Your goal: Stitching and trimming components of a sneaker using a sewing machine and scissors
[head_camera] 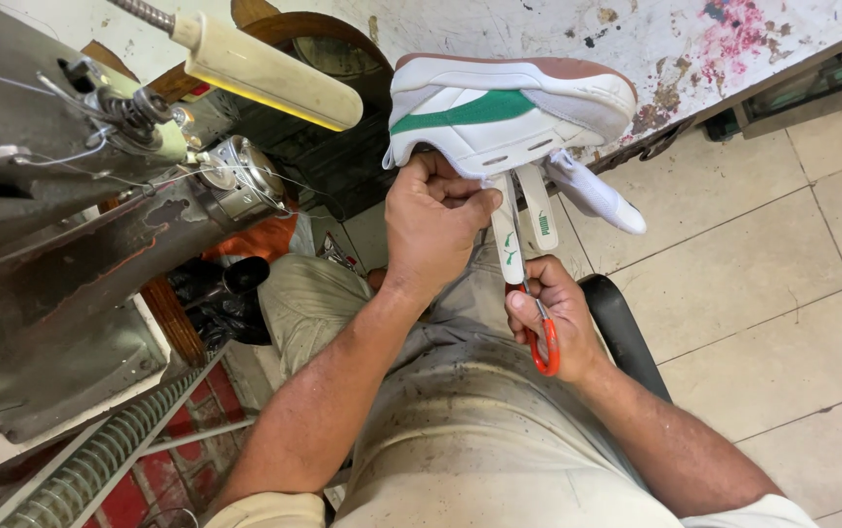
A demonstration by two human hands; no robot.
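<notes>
1. Head view, the work itself: my left hand [432,223] has its grip closed tight on the underside edge of a white shoe [509,112] with a green stripe and a brown sole, holding it up in front of me, sole uppermost, over my lap.

2. Head view, right side: my right hand [550,318] is wrapped around a pair of scissors [538,328] with red handles; the grip is closed on the handles and the blades point up toward the shoe. I cannot tell how far the blades are parted.

3. Two white tongue strips [523,220] with small green marks hang down from the shoe between my hands, and the scissors sit right against the nearer one. A further white flap [597,196] sticks out to the right.

4. Progress, as I judge it: the trimming looks to be in hand, not finished; the strips are whole and attached, and I see no offcuts lying about.

5. Surroundings: a worn grey sewing machine [59,235] stands close on my left, with a cream handle [264,73] jutting over it, and pale floor tiles [773,264] lie to my right. I am seated, and a black seat edge [621,328] shows beside my thigh
</notes>
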